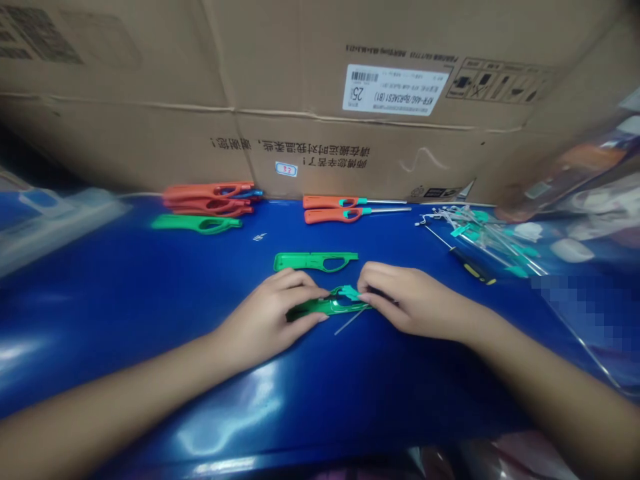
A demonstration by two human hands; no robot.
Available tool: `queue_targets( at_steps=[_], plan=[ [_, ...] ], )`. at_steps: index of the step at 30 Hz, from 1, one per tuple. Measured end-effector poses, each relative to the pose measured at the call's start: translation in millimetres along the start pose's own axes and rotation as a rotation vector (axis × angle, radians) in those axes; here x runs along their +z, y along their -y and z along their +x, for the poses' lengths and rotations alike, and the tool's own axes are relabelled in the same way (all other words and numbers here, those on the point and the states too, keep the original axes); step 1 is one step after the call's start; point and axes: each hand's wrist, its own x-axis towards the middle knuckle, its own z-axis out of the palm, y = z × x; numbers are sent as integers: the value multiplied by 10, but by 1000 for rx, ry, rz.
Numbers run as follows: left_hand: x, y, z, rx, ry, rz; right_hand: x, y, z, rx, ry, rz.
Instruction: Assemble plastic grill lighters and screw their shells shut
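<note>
My left hand (273,313) is closed around the rear of a green plastic lighter shell (325,307) lying on the blue table (150,320). My right hand (407,297) pinches the shell's front end, where a teal trigger piece (349,291) sits and a thin metal rod (350,321) sticks out below. A second green shell half (315,261) lies flat just beyond my hands.
A large cardboard box (300,100) walls off the back. In front of it lie a stack of orange shells (210,199), a green shell (197,223), two assembled orange lighters (345,208), a pile of metal tubes with teal parts (480,230), and a screwdriver (470,267).
</note>
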Motion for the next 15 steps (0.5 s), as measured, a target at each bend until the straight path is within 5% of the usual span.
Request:
queue_targets(
  at_steps=[6,15],
  plan=[
    [-9,-16,5,2,14,-13,32,27,20,-73,74,-203],
    [-16,-57,24,-1,60,-12,87,67,38,-179,21,-286]
  ],
)
